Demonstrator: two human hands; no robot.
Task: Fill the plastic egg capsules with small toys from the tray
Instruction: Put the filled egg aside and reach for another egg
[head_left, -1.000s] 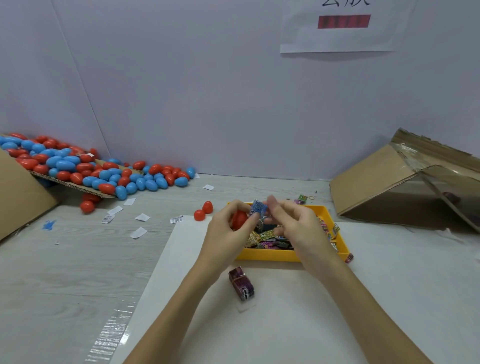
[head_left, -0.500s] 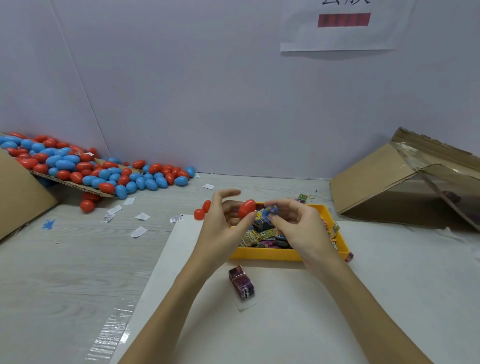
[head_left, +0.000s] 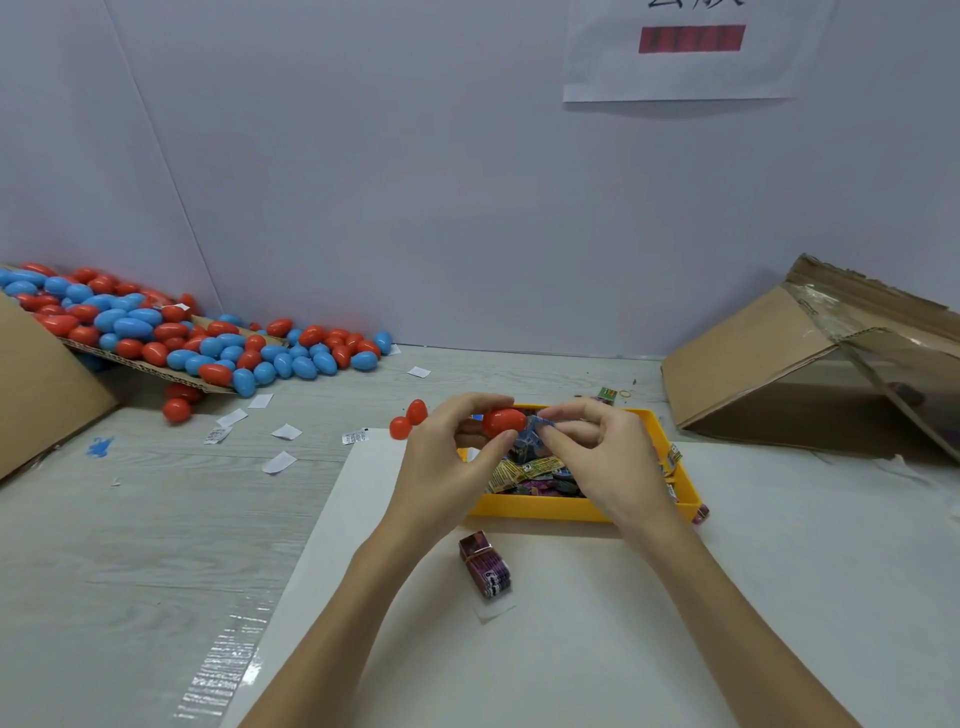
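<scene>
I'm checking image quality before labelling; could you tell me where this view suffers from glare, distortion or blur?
Head view: glare on the tape strip at lower left and on the cardboard box; wide-angle bending of the wall seam; the blue toy packet between the hands is soft, its print unreadable.

No legible txt; wall paper sheet (head_left: 691, 49) chars cut off, red bar blurred.

Two bare forearms, no sleeves; left hand (head_left: 447, 462), right hand (head_left: 597, 462).
</scene>
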